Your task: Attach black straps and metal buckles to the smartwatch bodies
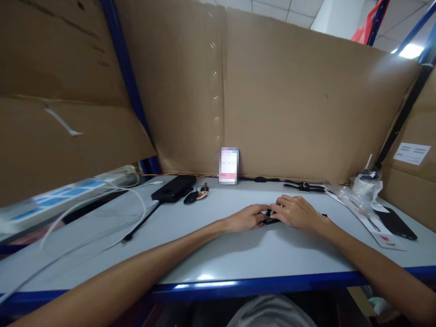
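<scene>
Both hands meet mid-worktop (238, 254), nearer its back edge than its front. The left hand (248, 218) pinches one end of a small black part (270, 220) and the right hand (297, 211) curls over the other. Wrists resting down should steady the grip. A phone (397, 223) lies well apart by the right edge

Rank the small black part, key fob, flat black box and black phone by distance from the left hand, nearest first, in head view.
1. small black part, held by left hand and right hand.
2. key fob, back-left.
3. flat black box, further left.
4. black phone, far right.
</scene>
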A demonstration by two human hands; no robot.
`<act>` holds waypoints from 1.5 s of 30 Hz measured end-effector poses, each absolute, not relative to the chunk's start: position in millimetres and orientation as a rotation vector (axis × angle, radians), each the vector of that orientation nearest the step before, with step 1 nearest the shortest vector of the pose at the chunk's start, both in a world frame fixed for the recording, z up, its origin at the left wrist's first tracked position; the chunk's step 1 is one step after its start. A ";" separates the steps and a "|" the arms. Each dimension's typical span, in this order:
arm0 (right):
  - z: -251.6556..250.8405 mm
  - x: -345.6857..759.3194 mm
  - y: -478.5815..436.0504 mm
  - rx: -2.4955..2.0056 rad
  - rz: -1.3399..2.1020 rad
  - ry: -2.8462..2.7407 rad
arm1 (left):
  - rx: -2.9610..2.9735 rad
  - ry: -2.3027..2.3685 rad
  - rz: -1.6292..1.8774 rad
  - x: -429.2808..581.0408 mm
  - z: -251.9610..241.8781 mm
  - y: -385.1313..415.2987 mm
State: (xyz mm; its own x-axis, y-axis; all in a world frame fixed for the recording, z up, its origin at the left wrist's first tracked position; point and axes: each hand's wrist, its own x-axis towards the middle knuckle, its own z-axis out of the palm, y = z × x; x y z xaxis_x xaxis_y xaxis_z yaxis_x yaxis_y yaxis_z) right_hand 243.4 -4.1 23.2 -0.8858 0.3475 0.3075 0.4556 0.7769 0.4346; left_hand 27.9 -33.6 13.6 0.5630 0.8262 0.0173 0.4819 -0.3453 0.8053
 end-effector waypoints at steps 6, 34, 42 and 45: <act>17.9 241.3 -1.1 -0.635 -0.735 -2.771 | 1.987 1.069 0.544 28.0 9.7 -31.2; 28.6 236.8 18.7 -1.343 -0.247 -2.479 | 1.672 1.030 0.842 33.8 0.9 -36.2; 22.4 314.5 94.6 -1.895 -0.095 -2.080 | 1.497 1.041 0.949 29.2 -4.8 -27.8; 14.6 331.7 108.9 -1.978 -0.095 -2.036 | 1.512 1.000 0.906 28.9 -5.3 -25.5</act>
State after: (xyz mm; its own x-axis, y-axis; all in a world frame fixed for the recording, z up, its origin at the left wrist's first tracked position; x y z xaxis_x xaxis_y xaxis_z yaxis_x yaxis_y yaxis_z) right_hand 331.7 108.9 14.6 -0.0067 0.9660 0.2585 0.9859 0.0497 -0.1598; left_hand 28.9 -25.5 -5.3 0.3612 0.9317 0.0377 0.1289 -0.0899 0.9876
